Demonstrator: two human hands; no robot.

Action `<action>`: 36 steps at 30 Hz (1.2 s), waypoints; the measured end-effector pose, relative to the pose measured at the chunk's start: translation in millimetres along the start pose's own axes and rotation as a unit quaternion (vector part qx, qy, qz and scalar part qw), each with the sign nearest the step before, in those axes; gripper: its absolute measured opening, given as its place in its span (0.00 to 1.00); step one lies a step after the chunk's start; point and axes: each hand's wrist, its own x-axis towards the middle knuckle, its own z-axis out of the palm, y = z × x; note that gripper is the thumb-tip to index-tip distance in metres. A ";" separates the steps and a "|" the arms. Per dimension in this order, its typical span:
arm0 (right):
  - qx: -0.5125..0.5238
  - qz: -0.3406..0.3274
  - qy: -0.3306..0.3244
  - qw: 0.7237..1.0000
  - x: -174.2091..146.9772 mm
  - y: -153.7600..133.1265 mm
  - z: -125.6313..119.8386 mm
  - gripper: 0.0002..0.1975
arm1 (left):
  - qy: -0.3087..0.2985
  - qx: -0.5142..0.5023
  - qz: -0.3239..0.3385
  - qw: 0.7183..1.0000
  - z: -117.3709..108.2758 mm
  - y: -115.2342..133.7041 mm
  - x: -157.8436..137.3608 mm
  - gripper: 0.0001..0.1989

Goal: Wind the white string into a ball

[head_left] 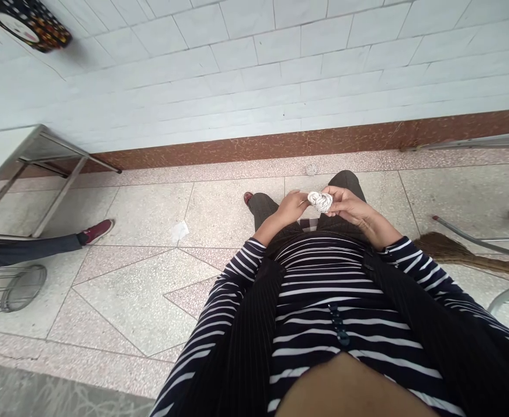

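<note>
A small white bundle of knotted cord point(320, 201) with thin dark lines is held over my lap. My right hand point(345, 207) grips it from the right side, thumb in front and fingers behind. From the other side my left hand point(293, 207) is closed at the bundle's left edge, its fingertips pinched together there. Part of the bundle is hidden by my fingers. A similar pale round piece point(311, 169) lies on the floor beyond my knees, too small to make out clearly.
A metal-legged table point(41, 133) stands at the left, near another person's shoe point(98, 231) and a wire basket point(24, 288). White paper point(179, 231) lies on the floor. At the right are a broom point(446, 248) and metal chair legs point(476, 236). A tiled wall point(254, 75) rises ahead.
</note>
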 end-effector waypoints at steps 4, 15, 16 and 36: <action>0.056 -0.066 0.039 0.996 -4.8 -13.8 8.1 0.25 | 0.003 -0.097 -0.036 0.995 11.2 -7.8 1.2 0.13; 0.118 -0.145 0.076 0.979 -24.9 -53.7 7.5 0.24 | 0.013 0.042 -0.049 0.998 -22.1 -49.7 10.2 0.16; 0.127 -0.143 0.076 0.979 -25.1 -53.1 7.4 0.24 | 0.014 0.062 -0.057 0.996 -25.7 -54.5 7.3 0.17; 0.037 -0.060 0.070 0.995 -12.3 -34.5 6.1 0.25 | 0.080 -0.173 0.004 0.982 1.4 24.8 29.8 0.13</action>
